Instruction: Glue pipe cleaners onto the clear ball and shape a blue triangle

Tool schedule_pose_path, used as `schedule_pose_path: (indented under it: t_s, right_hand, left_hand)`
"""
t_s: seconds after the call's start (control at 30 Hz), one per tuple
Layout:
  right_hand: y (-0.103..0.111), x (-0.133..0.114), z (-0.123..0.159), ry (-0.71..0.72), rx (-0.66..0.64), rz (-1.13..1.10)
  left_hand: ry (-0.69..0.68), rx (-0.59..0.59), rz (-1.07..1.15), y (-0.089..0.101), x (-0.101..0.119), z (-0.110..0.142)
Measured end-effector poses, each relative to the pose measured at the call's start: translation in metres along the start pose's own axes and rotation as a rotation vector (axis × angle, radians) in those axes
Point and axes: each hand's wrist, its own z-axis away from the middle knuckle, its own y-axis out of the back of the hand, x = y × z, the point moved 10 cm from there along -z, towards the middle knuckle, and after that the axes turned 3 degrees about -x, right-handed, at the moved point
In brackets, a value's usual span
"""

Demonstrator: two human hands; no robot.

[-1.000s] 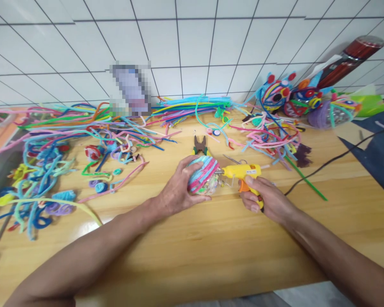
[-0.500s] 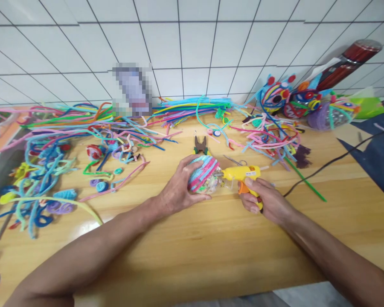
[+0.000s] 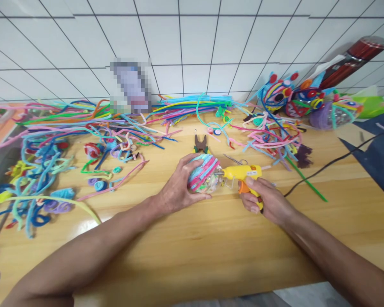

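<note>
My left hand (image 3: 179,183) is wrapped round a clear plastic bottle piece (image 3: 205,172) covered in pink and blue pipe-cleaner stripes. Its uncovered clear end faces right, with bits of colour showing through. In my right hand (image 3: 270,198) is a yellow hot glue gun (image 3: 241,172), my fingers closed round the handle by the orange trigger. The gun's nozzle points left and meets the clear end, or comes very near it; I cannot tell which. Just behind the bottle piece lie pliers (image 3: 200,143) with their jaws apart. Small scissors (image 3: 235,160) rest behind the gun.
Loose pipe cleaners (image 3: 48,170) are heaped on the left, with bundles (image 3: 192,111) along the tiled wall. Another tangle (image 3: 272,140) sits at right. Decorated bottle figures (image 3: 277,94) and a red flask (image 3: 355,62) stand back right. A black cord (image 3: 333,161) trails rightward from the gun.
The view has shifted slightly. Both hands, the striped bottle piece and the glue gun keep nearly the same positions.
</note>
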Motion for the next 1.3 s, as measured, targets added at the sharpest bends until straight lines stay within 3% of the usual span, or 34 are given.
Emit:
schedule_pose_path:
  t_s: [0.4, 0.8, 1.3]
  right_hand:
    - [-0.003, 0.002, 0.000, -0.036, 0.001, -0.112]
    - [-0.008, 0.008, 0.004, -0.016, 0.029, -0.037]
    - [-0.013, 0.005, 0.001, 0.019, 0.006, -0.037]
  left_hand:
    - [0.001, 0.044, -0.006, 0.005, -0.001, 0.000]
    - [0.014, 0.090, 0.035, 0.005, -0.002, -0.002]
    - [0.034, 0.032, -0.045, 0.002, 0.001, -0.002]
